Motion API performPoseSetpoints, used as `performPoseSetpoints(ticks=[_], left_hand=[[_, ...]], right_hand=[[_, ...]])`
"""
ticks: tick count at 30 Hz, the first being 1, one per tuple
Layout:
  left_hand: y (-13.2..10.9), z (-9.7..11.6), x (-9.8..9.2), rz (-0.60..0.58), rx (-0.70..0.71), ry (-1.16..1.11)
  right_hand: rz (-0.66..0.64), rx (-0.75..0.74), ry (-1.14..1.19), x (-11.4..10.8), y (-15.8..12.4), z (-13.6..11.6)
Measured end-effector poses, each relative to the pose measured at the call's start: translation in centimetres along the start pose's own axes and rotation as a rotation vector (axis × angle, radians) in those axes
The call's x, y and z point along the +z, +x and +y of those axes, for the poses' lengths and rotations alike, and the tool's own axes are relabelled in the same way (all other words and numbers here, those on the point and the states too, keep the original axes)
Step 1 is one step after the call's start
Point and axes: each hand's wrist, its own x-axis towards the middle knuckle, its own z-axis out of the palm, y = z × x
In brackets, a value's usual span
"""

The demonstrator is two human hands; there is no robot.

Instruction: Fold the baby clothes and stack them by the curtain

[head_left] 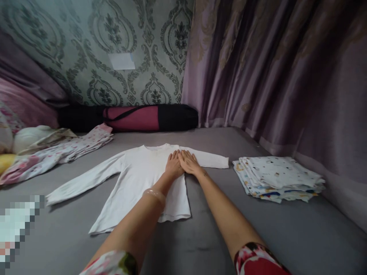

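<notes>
A white long-sleeved shirt lies spread flat on the grey sheet, its neckline facing away from me. One sleeve reaches out to the left and the other to the right. My left hand rests palm down on the shirt's upper right part, fingers stretched out. Right beside it, my right hand lies flat near the shoulder of the right sleeve. The two hands touch each other, and neither one grips the cloth. Part of the shirt's body is hidden under my left forearm.
A stack of folded printed clothes sits to the right. Patterned clothes lie at the left. A black and maroon long bag runs along the wall. Purple curtains hang at the right, and a grey sheet covers the surface.
</notes>
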Motion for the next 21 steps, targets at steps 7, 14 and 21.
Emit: performPoseSetpoints(ticks=[7,14,21], left_hand=[[0.2,0.3,0.3,0.061,-0.052,-0.034],[0.2,0.5,-0.1,0.038,-0.060,-0.056],[0.0,0.6,-0.1,0.049,-0.060,-0.067]], right_hand=[[0.021,0.077,-0.117,0.0,-1.2,3.0],[0.068,0.206,-0.243,-1.5,-3.5,6.3],[0.176,0.313,-0.386,-2.5,-5.4,10.2]])
